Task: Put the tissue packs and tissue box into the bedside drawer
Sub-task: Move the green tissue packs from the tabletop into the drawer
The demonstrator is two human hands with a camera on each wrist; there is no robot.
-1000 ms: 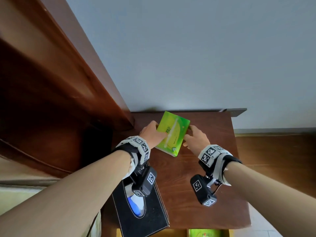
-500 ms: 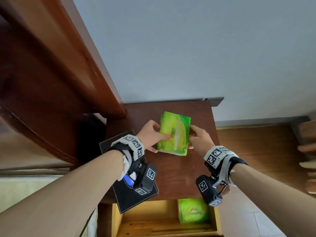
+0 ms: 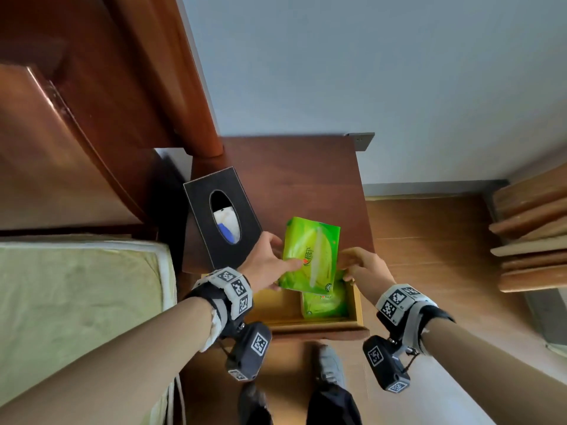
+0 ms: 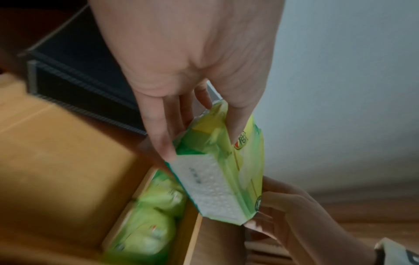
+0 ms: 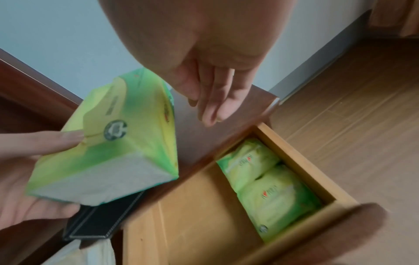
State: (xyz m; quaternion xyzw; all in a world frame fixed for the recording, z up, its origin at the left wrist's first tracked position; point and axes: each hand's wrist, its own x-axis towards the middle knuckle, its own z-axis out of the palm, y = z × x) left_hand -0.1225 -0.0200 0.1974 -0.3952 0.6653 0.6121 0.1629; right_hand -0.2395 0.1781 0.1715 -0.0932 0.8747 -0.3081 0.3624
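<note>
My left hand (image 3: 274,260) grips a green tissue pack (image 3: 311,256), thumb on its top face and fingers underneath, as the left wrist view also shows for the left hand (image 4: 199,129) and the pack (image 4: 217,172). The pack hangs tilted above the right part of the open bedside drawer (image 3: 276,305). My right hand (image 3: 349,266) is at the pack's right edge with loose fingers (image 5: 211,107) that grip nothing. Two more green packs (image 5: 267,181) lie along the drawer's right side. The black tissue box (image 3: 221,216) stands on the nightstand top (image 3: 291,167), at its left.
A mattress (image 3: 76,302) and a wooden headboard (image 3: 76,118) are close on the left. The wall runs behind the nightstand. Wooden floor and stacked wooden slats (image 3: 530,228) are to the right. The left half of the drawer bottom (image 5: 204,206) is bare. My shoe (image 3: 329,363) is below the drawer front.
The pack has been lifted off the nightstand top and brought forward over the open drawer. My right hand's hold has loosened. The view has tilted down, and the drawer now shows.
</note>
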